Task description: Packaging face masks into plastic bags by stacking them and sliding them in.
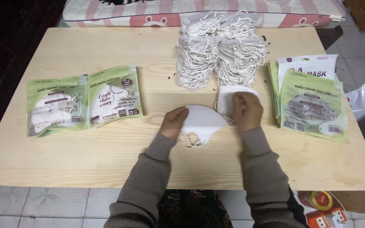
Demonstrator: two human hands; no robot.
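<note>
The person sits at the near edge of a light wooden table (85, 156). The left hand (173, 122) grips the left end of a folded white face mask (202, 123), which lies on the table near the middle, a little toward the near edge. The right hand (246, 110) is closed on a second white mask (229, 95) just behind it. The two masks touch where they overlap, and thin ear loops hang out below the first one.

Behind the hands, near the far edge, stands a big pile of loose white masks (220, 48) with tangled loops. By the right edge lies a stack of flat green and white mask bags (311, 99). Toward the left edge lie two filled green mask packs (83, 101), side by side. Past the far edge lies a pink striped cushion (199, 12). Nothing stands between the hands and the pile.
</note>
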